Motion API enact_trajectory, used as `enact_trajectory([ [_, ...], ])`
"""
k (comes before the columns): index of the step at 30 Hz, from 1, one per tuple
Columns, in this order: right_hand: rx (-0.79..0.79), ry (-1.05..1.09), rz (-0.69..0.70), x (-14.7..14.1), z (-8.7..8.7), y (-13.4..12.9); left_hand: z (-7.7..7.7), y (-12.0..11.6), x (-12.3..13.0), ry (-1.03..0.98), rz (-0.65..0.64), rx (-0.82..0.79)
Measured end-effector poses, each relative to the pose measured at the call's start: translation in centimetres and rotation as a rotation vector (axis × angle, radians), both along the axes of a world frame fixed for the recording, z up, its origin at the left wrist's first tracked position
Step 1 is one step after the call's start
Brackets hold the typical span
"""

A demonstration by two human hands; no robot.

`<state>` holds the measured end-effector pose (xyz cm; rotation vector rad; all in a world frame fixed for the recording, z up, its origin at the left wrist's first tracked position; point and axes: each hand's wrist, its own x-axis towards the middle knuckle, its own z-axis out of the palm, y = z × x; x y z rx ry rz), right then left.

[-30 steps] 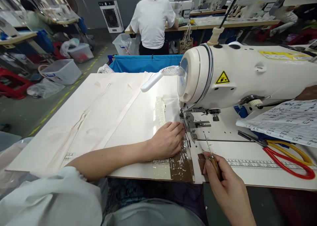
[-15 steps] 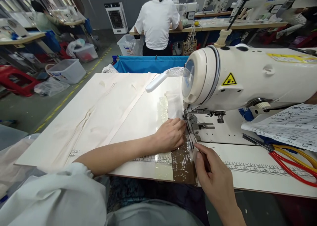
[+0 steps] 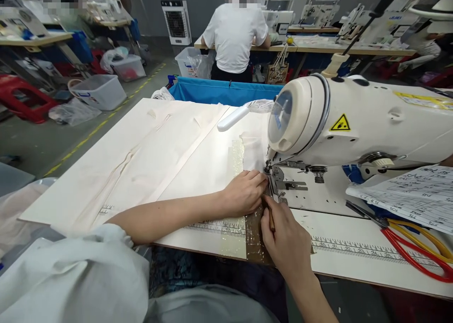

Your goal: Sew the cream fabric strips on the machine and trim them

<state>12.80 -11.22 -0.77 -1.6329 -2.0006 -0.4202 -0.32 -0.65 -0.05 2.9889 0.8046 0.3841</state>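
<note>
My left hand (image 3: 246, 193) rests with fingers curled together just in front of the presser foot (image 3: 268, 166) of a white sewing machine (image 3: 364, 115). Whatever lies under those fingertips is hidden. Beyond them a small piece of pale fabric (image 3: 254, 152) lies flat beside the needle area. My right hand (image 3: 286, 235) is closed round a slim tool with a brown handle (image 3: 272, 220); its tip is hidden near the left fingers, so its kind is unclear. Both hands are over brown tape (image 3: 256, 240) stuck to the table's front.
Long pale fabric (image 3: 166, 148) covers the table's left side. A white-handled object (image 3: 232, 119) lies behind. On the right are red-and-yellow-handled scissors (image 3: 414, 247) and a handwritten sheet (image 3: 410, 193). Past a blue cloth bin (image 3: 222, 92) sits a person in white (image 3: 238, 37).
My right hand has moved left and slightly up, bringing the tool against the left fingers. My left hand stays nearly in place. The view has shifted a little.
</note>
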Motion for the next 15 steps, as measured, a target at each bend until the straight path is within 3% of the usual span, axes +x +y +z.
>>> enact_trajectory([
  [15, -0.052, -0.219, -0.165, -1.3, -0.2, 0.4, -0.2, 0.9, -0.3, -0.038, 0.049, -0.049],
])
